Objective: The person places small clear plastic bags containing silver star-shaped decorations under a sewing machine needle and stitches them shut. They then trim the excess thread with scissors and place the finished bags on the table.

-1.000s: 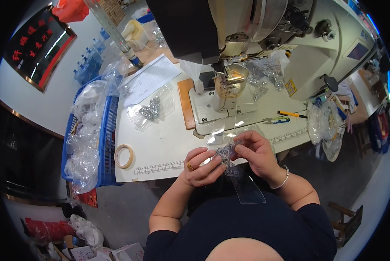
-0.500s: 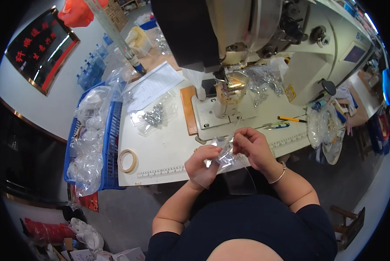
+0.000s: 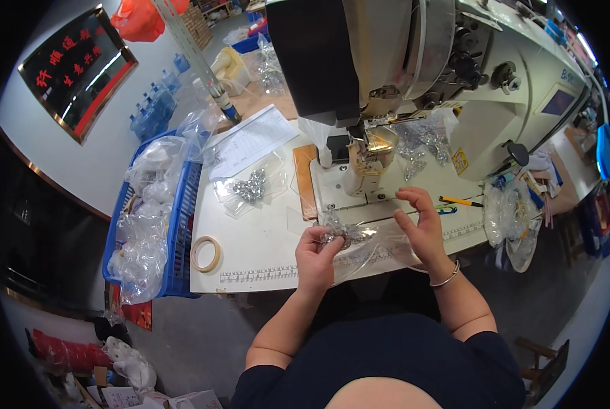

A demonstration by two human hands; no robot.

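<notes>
My left hand [image 3: 316, 258] is closed around a bunched clear plastic piece with shiny silvery bits [image 3: 349, 236], just in front of the sewing machine's bed [image 3: 342, 198]. To its right, my right hand [image 3: 422, 228] has its fingers spread and grips nothing that I can see. A loose clear sheet or strip [image 3: 383, 249] stretches between the two hands; whether it touches the right one I cannot tell. The sewing machine's needle area [image 3: 373, 153] stands beyond both hands. Silvery pieces [image 3: 250, 185] lie on clear plastic sheets at the left of the table.
A roll of tape [image 3: 205, 254] lies near the table's left edge, beside a blue basket [image 3: 185, 238] of plastic-wrapped goods. Paper sheets [image 3: 254, 143] lie farther back. An orange pen [image 3: 460, 201] and another bag of silvery pieces [image 3: 424, 140] are at the right.
My hands have moved apart. The left still holds the plastic, now with silvery bits showing bunched at its fingertips; the right has gone from a pinch to spread fingers. The view has shifted slightly.
</notes>
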